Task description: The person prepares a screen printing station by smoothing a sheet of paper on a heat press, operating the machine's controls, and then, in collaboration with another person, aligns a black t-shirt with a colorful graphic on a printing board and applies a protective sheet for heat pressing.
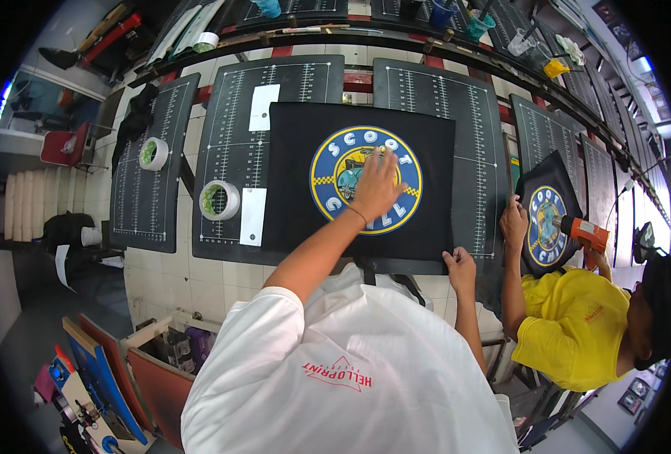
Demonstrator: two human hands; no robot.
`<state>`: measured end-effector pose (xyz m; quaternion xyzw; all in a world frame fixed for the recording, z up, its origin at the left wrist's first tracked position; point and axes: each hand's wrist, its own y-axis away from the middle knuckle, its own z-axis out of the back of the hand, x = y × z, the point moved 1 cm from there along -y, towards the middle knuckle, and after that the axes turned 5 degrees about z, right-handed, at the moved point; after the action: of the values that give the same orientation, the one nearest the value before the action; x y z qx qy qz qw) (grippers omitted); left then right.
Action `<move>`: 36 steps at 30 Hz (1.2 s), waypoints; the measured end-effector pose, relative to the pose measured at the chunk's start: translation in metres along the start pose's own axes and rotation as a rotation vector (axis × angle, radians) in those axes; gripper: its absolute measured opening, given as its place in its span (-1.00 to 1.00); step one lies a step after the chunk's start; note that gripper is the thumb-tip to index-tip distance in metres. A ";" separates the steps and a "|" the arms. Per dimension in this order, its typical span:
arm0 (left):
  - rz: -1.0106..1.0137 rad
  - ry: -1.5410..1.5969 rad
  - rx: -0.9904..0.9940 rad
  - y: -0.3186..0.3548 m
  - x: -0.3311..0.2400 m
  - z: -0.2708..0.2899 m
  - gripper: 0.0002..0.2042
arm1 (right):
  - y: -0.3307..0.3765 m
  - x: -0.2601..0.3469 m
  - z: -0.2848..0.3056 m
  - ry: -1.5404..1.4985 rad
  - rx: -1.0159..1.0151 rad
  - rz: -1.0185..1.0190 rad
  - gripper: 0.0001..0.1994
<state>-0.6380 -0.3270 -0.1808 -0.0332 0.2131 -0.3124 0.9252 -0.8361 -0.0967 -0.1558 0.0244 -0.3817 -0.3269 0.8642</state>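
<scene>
A: What is in hand at the centre of the frame?

B: A black garment (298,219) lies flat on a dark gridded board (233,136), its round blue-and-yellow print (335,170) face up. The left hand (377,189) lies on the right half of that print, palm down, fingers laid out flat and close together. I read it as feeling or smoothing the print.

A: And the other hand?

B: The right hand (460,268) sits at the lower right edge of the garment, fingers curled at the hem. Whether it pinches the cloth or only rests on it, I cannot tell.

A: So which step would you call it?

B: A check or a press-down of the print, judging from the flat palm, with the hem steadied at the lower right.

A: What does the next move call for?

B: Light, even contact. The cloth looks square on the board, so any sweep or lift should keep it from creasing or sliding. The hem hand would have to hold steady.

A: Anything close by?

B: A roll of tape (220,200) and a white paper strip (253,216) lie just left of the garment, and a second roll (154,153) lies on the next board further left. At the right of the frame a person in a yellow shirt holds an orange heat gun (587,233) over another black garment (551,174) with the same kind of print, with a co-worker's hand (513,221) at its left edge.
</scene>
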 end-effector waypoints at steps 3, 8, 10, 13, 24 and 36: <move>-0.071 0.040 0.061 0.022 -0.042 -0.014 -0.29 | -0.002 -0.007 -0.003 0.004 -0.007 0.016 -0.68; -0.253 0.235 0.155 0.068 -0.068 -0.011 -0.29 | -0.002 -0.009 -0.004 0.010 -0.022 0.042 -0.68; -0.129 0.161 0.187 0.064 -0.057 0.002 -0.28 | -0.002 -0.013 -0.004 0.001 -0.021 0.035 -0.68; 0.023 -0.036 0.105 0.071 -0.011 0.023 -0.28 | -0.002 -0.009 -0.001 -0.003 -0.012 0.046 -0.67; 0.487 -0.163 0.084 0.180 0.054 0.057 -0.33 | -0.003 -0.002 -0.002 0.027 -0.026 0.031 -0.66; 0.569 -0.071 -0.028 0.183 0.051 0.054 -0.42 | -0.002 0.004 -0.015 0.414 -0.184 0.272 -0.74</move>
<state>-0.4764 -0.2145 -0.1866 0.0041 0.1858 -0.0360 0.9819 -0.8254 -0.1039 -0.1641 -0.0396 -0.1655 -0.2290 0.9585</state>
